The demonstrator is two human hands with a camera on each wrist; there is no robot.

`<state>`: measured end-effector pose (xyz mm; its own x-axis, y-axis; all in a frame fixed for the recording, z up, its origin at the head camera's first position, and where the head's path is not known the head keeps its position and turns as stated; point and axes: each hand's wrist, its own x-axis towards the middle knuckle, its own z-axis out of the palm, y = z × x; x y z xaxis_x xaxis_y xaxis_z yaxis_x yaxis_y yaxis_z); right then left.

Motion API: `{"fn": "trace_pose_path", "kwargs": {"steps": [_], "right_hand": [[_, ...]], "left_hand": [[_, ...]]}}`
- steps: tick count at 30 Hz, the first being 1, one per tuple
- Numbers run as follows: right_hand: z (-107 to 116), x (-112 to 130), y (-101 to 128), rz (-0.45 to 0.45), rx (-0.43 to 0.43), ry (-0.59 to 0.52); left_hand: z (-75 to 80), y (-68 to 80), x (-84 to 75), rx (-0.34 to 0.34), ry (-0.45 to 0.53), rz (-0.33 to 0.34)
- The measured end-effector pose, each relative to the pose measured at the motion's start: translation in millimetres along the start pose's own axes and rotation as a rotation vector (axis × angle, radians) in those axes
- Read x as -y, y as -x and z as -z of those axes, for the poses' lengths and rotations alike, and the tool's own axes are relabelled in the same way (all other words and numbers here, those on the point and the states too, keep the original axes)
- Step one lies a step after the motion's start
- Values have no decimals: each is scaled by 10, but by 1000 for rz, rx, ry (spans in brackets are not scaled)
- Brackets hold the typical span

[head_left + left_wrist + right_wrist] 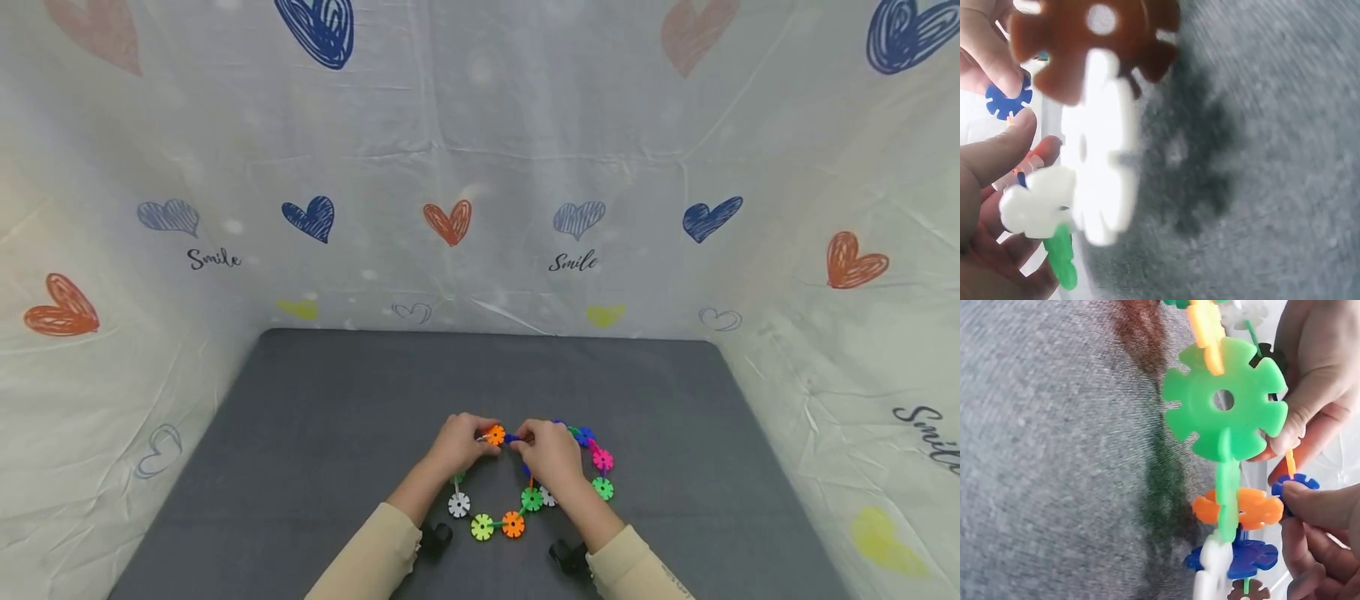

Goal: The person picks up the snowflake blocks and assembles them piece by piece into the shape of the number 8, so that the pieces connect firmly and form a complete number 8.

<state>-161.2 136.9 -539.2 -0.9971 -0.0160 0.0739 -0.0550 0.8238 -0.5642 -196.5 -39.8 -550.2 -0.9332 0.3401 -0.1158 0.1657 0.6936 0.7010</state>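
I have both hands at the top of the ring of coloured plastic snowflake discs point(525, 492), which lies low in the middle of the head view on the dark grey felt mat point(315, 417). My left hand point(459, 446) pinches the orange slotted disc point(496, 434) at the ring's upper edge, fingers curled round it. My right hand point(551, 454) pinches the small blue slotted disc point(513, 437) just beside it, thumb and forefinger closed on its rim. The two discs are touching or all but touching; I cannot tell whether their slots are engaged.

To do this join well, I judge that I should turn one disc edge-on to the other so the slots face each other. I should press straight in, not at a slant, and keep the rest of the ring flat on the mat, since a twist could pop the neighbouring green disc point(1225, 400) off its link.
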Motion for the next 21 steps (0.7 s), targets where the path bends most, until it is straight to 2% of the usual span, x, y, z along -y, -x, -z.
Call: {"fn": "trace_pose_path", "kwargs": {"steps": [8, 14, 17, 19, 21], "right_hand": [[-37, -42, 2, 68, -57, 30], [-28, -53, -14, 104, -97, -43], [-19, -75, -19, 116, -84, -77], [3, -88, -18, 124, -42, -86], [31, -88, 7, 95, -8, -93]], "left_hand": [[16, -1, -21, 9, -33, -11], [31, -45, 5, 33, 72, -31], [27, -68, 15, 52, 110, -34], [16, -72, 6, 53, 102, -35], [-12, -70, 9, 31, 78, -20]]}}
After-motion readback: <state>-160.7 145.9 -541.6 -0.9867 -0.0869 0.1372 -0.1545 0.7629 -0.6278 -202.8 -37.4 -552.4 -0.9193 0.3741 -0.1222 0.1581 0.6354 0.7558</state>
